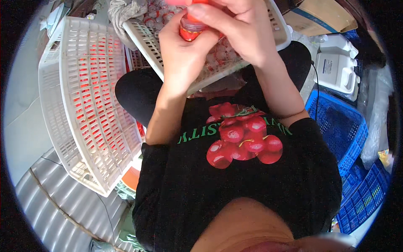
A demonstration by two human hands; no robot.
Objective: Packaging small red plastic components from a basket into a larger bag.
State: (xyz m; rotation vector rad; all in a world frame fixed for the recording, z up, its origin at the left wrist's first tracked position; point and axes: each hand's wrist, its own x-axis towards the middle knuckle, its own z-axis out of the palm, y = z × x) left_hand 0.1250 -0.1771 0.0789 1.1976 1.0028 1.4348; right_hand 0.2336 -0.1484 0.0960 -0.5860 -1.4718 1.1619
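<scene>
One white slatted basket [88, 105] stands well off from the left fingers; a second white basket [279, 29] sits under both hands. Left hand [184, 54] and right hand [235, 27] both clench one small red bottle [189, 30], pinched between their fingertips.

Bright, even light; edges bend and darken (fisheye), hands slightly blurred.

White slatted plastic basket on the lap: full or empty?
Partly filled: the white slatted plastic basket holds many small clear red-capped bottles, seen beneath both hands.
</scene>
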